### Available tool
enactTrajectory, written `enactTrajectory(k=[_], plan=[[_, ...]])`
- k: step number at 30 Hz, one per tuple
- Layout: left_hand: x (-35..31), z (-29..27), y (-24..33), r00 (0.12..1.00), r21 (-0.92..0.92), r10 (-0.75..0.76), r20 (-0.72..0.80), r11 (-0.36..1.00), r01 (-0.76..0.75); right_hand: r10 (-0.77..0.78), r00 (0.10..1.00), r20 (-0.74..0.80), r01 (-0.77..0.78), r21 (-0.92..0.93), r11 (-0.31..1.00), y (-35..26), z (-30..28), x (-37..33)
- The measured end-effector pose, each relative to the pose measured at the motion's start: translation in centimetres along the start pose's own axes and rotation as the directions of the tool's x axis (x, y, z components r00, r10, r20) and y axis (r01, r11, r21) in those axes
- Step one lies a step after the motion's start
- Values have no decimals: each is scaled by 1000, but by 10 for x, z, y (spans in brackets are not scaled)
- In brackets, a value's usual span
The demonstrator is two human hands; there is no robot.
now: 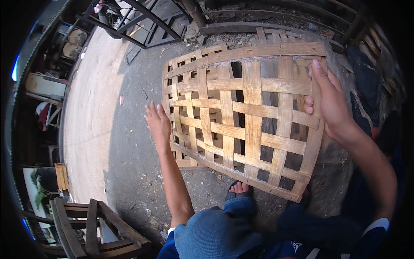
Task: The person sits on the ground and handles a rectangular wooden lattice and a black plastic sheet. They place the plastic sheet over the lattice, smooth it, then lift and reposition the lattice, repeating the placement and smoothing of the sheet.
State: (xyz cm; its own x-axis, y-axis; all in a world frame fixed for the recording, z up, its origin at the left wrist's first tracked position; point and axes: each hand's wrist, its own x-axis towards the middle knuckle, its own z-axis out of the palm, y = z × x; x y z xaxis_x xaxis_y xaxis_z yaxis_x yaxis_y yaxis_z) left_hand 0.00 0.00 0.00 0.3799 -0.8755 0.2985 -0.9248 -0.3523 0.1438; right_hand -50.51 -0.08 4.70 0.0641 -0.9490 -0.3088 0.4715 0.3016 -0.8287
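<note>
A woven bamboo-strip panel (252, 110) with a wooden frame is tilted up in front of me, its strips crossing with open gaps between. My right hand (330, 97) grips its upper right edge, the thumb on the near face and fingertips showing through a gap. My left hand (158, 123) is open beside the panel's left edge, its fingers spread; whether it touches the edge I cannot tell. Behind this panel, more woven lattice (187, 162) shows through the gaps, mostly hidden.
Below the panel is my sandalled foot (239, 190) on rough grey ground (133, 142). A slatted wooden frame (92, 228) stands at the lower left. Dark metal frames (142, 26) are at the far left, and wooden rails (276, 17) lie along the far side.
</note>
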Motion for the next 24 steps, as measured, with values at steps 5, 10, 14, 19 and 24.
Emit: enactTrajectory(k=[5, 10, 14, 19, 24], plan=[[-84, 71, 214, 909, -429, 120, -398, 852, -300, -228, 973, -16, 197, -453, 870, -63, -36, 4], [-71, 38, 257, 854, -454, 333, -399, 738, -499, -260, 965, -2, 231, -457, 859, -57, -26, -10], [-76, 56, 258, 833, -391, 408, -374, 745, -541, -244, 969, 38, 237, -419, 877, -51, -27, -12], [-104, 54, 290, 888, -540, 397, -233, 706, -457, -271, 960, 67, 270, -468, 842, -50, -36, -6], [-120, 26, 307, 837, -615, 507, -204, 599, -513, -286, 958, 29, 266, -464, 845, -51, -37, -9]])
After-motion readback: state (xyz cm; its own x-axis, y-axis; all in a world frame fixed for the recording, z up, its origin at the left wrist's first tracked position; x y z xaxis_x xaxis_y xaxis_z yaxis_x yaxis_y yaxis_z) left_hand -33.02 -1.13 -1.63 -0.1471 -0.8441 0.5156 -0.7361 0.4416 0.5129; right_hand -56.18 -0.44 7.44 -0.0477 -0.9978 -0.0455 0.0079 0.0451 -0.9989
